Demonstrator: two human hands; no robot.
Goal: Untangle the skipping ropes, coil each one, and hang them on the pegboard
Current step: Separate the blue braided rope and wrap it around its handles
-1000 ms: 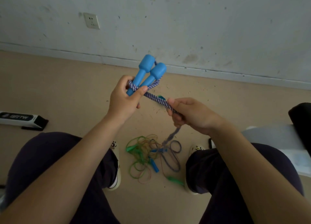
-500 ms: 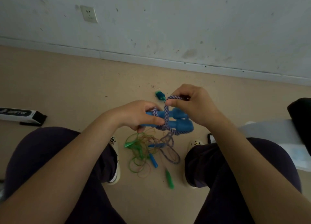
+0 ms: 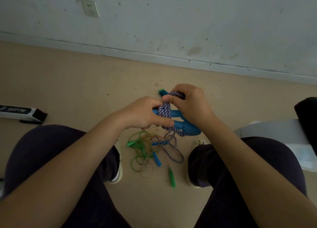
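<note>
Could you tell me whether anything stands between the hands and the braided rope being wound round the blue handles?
Nothing does: the left hand grips the blue handles and the right hand pinches the braided rope directly. No pegboard is in view.

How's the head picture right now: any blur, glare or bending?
Head view: dim and even, no glare; the skirting bows from wide-angle distortion; left hand, right hand and braided rope read fairly sharp; the frame edges look soft.

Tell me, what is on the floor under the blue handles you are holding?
Under the blue handles lies a tangle of thin green and orange rope, small blue and green handles, and a loop of the striped rope. The hands cover its upper edge.
</note>
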